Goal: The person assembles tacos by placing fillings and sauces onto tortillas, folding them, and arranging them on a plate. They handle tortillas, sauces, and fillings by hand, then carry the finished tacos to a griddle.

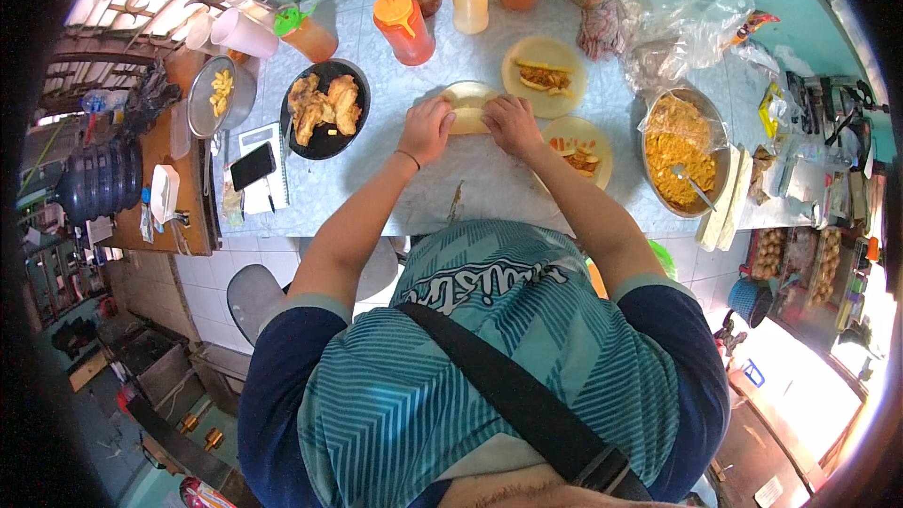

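Note:
A pale yellow round wrapper (470, 121), partly folded over, lies before me on the table. My left hand (428, 130) grips its left end with bent fingers. At its right end, my right hand (513, 125) is closed on it in the same way. Any filling inside is hidden by the fold. Just beyond my right hand lies another pale round wrapper (571, 97), topped with orange-brown filling (544, 81) and yellow strips. Partly under my right forearm is a third wrapper (603, 146) with similar filling.
Right: a metal bowl (727, 165) of orange-yellow filling with a spoon (694, 188), plus plastic bags (682, 23). Left: fried chicken pieces (324, 108) in a black dish (329, 146), a phone (252, 166) on a notebook, and a metal bowl (246, 94). Sauce bottles (404, 33) stand behind.

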`<state>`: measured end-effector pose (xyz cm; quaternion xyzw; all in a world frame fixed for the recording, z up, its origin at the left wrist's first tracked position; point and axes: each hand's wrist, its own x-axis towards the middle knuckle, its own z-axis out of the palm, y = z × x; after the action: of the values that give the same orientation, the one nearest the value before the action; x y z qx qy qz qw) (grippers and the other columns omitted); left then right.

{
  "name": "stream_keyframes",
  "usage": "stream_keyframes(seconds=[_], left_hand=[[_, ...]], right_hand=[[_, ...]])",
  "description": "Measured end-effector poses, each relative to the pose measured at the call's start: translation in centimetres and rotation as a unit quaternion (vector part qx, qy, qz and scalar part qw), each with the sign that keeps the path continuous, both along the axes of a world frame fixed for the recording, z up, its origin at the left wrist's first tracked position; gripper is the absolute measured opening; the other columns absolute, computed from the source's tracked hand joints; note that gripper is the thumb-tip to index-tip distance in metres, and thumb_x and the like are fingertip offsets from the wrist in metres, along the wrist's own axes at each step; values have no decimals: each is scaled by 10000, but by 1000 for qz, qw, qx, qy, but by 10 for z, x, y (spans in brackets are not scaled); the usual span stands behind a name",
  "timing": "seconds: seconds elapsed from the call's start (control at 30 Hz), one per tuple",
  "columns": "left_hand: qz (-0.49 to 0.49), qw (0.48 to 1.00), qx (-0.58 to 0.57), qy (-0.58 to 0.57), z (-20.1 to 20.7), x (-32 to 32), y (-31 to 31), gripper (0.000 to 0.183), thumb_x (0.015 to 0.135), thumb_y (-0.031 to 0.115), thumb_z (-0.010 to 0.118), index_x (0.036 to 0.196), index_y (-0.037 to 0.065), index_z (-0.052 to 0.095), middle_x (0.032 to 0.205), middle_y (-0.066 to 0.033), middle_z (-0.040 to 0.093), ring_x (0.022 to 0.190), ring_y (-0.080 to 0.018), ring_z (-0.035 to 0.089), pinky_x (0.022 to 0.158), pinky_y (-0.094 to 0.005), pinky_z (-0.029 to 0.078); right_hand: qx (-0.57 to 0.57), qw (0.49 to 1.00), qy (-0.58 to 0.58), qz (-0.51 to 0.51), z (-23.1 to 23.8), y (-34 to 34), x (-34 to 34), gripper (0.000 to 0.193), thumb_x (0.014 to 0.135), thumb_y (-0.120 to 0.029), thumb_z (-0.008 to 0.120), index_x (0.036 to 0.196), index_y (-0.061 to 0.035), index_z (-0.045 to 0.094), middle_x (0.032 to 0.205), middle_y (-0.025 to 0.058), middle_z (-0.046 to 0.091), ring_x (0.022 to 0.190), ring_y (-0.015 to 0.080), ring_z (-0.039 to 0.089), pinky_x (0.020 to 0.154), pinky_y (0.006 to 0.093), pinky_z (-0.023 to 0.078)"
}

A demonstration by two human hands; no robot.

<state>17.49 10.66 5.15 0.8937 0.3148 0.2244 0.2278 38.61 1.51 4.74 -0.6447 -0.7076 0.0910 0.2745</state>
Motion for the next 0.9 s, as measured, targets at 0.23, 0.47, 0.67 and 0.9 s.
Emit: stream_keyframes(seconds=[0.23,0.47,0.67,0.9], left_hand=[[-8,958,-258,126,-4,14,41,366,958,363,560,1118,36,595,1053,-207,669,1019,-386,622,882,-447,482],[32,951,-281,124,-11,17,44,308,911,332,640,1080,75,641,1032,-190,680,971,-344,647,851,-415,497],[52,953,-266,136,-25,21,51,289,886,292,656,1092,90,650,1063,-178,678,994,-347,638,869,-412,497],[33,945,-235,224,-37,32,61,239,854,204,626,1062,90,653,1075,-174,675,1020,-342,628,887,-411,490]], right_hand=[[-154,988,22,0,-4,31,10,268,939,-309,565,1123,-117,601,1014,124,661,1017,324,588,889,472,414],[-4,998,-16,-57,1,23,-8,286,901,-280,606,1125,-102,611,1071,96,655,1025,294,585,902,460,417],[-21,998,-59,2,-8,7,-40,316,904,-233,584,1171,-63,589,1218,78,605,1155,252,524,996,444,368],[-117,988,-100,5,-2,19,-46,315,913,-250,568,1172,-71,561,1214,92,557,1190,246,497,1006,440,360]])
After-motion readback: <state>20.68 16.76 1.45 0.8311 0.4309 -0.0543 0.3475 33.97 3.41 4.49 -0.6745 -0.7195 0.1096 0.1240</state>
